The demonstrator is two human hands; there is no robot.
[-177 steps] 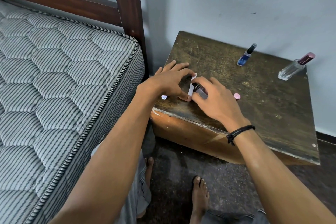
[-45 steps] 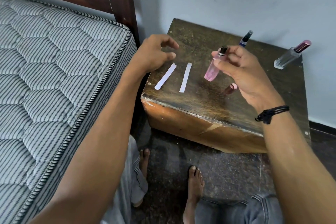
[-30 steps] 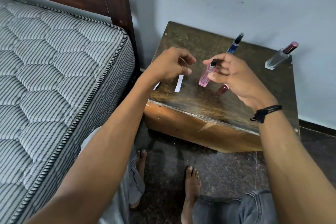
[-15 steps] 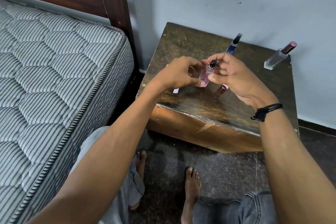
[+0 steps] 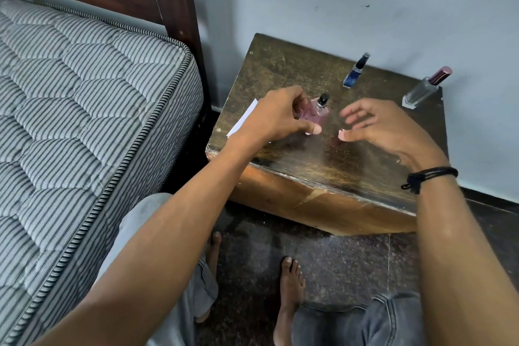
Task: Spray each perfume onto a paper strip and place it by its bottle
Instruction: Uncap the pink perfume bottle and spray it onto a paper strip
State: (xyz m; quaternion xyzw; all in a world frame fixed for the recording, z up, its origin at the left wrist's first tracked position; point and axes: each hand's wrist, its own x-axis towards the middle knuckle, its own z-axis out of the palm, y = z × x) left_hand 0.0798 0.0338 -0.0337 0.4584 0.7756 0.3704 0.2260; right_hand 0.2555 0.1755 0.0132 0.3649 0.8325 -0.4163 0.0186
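Left hand [image 5: 276, 118] gripping the pink bottle [image 5: 316, 116] by its flat sides, right hand [image 5: 384, 126] hovering open, empty. Probably handling light but slick, breakable glass, so pinching low on the body.

A bedroom: quilted mattress [image 5: 84, 109] beside a wooden nightstand [image 5: 295, 70].

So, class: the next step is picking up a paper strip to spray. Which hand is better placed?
Right. The left hand holds the pink bottle; the right hand is open and empty, though the strip lies on the left.
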